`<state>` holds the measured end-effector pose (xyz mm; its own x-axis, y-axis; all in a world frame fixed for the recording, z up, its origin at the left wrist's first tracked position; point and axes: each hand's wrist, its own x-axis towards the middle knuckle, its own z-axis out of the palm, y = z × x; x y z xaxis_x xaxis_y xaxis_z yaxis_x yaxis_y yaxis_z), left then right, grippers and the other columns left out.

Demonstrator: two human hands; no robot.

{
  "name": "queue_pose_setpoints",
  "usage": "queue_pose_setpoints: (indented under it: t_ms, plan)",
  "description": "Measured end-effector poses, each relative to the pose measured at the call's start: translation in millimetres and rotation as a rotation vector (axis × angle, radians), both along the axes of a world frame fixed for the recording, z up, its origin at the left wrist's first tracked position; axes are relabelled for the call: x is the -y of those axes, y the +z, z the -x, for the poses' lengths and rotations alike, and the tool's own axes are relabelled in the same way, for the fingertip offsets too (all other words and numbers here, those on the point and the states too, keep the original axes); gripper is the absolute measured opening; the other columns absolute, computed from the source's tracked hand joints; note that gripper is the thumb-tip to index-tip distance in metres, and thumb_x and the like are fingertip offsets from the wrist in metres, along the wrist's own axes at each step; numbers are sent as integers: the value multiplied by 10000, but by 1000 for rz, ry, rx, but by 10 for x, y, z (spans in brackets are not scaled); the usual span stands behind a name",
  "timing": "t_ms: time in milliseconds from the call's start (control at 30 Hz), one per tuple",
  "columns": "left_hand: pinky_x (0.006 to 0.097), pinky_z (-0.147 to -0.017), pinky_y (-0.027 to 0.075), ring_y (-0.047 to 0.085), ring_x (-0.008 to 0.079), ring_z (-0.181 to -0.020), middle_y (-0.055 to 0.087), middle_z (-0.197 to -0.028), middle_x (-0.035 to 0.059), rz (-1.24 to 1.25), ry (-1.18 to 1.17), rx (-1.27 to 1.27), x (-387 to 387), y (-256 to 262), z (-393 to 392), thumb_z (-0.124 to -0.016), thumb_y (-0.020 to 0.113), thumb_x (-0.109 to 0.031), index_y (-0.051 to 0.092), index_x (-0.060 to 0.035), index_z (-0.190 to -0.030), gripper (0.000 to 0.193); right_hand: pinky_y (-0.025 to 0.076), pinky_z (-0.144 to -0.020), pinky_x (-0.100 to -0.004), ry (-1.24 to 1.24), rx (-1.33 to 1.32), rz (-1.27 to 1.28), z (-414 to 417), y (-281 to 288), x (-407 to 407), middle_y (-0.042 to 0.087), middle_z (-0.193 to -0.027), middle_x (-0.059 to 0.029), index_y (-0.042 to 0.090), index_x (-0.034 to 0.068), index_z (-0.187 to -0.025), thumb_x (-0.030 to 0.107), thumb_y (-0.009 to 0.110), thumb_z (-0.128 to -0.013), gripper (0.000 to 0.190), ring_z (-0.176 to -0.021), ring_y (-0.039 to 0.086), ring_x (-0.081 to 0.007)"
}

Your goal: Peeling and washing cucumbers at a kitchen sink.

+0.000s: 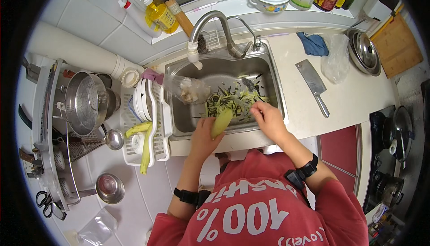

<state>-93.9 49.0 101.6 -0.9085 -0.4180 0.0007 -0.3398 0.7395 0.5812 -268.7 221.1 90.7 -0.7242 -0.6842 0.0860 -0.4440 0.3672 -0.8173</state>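
Observation:
My left hand [205, 137] grips a peeled, pale green long vegetable [222, 123] over the front rim of the steel sink [282, 106]. To its right, my right hand [268, 118] has its thumb and fingertips pinched together above the sink. Whether something thin is between those fingers is too blurred to tell. Green and dark peelings [231, 101] lie heaped on the sink floor beneath both hands. Beside the heap, at the sink's left, rests a clear plastic bag [193, 91] with pale contents. Two more peeled vegetable pieces [145, 152] lie across the white dish rack [164, 145].
A cleaver [312, 85] lies on the right counter, near a blue cloth [313, 43] and a plastic bag [336, 58]. The faucet [215, 16] arches over the sink's back. Pots and a colander [85, 103] hang at left; a stove [381, 165] stands at right.

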Motion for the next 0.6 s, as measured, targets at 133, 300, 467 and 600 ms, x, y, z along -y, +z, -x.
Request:
queue_pose_setpoints:
  t_ms: [133,300,467,600]
  plan:
    - [435,-772,476,582,366,-935,579,-1030,180,11,81,38,-7,-4,1,-740,720,-208,484,-62,-1172,513,488,-663,-438,124,-48,143,-208,113,21,637,-838,-135,607,55,-907,195,583,-877,145,-769,617,-362]
    - [447,-719,483,607,372,-881,633,-947,163,44,135,106,-56,32,11,-734,714,-209,472,-116,-1191,525,500,-663,-441,94,-212,-13,-47,-120,13,644,-848,-137,621,76,-936,226,585,-873,167,-774,627,-349]
    - [429,-768,478,590,383,-928,602,-1018,194,134,110,40,-44,13,6,-782,696,-234,485,-17,-1168,491,496,-671,-446,-86,-47,-279,69,-147,-6,651,-857,-158,637,81,-922,249,576,-875,185,-773,629,-355]
    - [445,-746,460,577,367,-890,582,-1021,172,209,78,-13,-23,-57,-5,-790,666,-235,482,-16,-1186,489,494,-673,-422,79,21,77,-167,185,101,647,-855,-171,629,39,-922,202,581,-874,177,-767,627,-366]
